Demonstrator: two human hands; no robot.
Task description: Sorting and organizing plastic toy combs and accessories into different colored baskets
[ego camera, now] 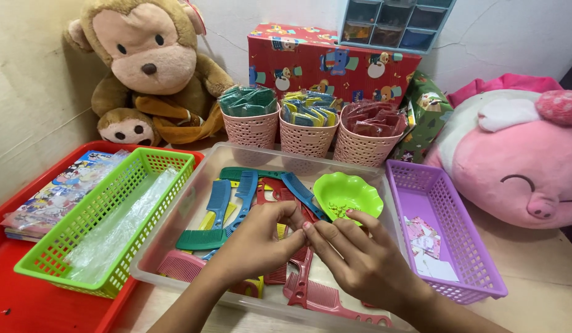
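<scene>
Head view. We see the left hand and right hand meeting fingertip to fingertip above a clear plastic tray; both are pinched nearly closed, apparently on something small that we cannot make out. Beneath and beyond the hands lie loose plastic combs, blue, green, yellow and red, smooth-handled and fine-toothed, still heaped unsorted. Just beyond the right hand sits a glossy, scallop-edged green bowl. Left of the left hand, a green lattice basket holds clear film sleeves; right of the right hand, a purple lattice basket holds a few printed cards. We judge the work barely begun.
</scene>
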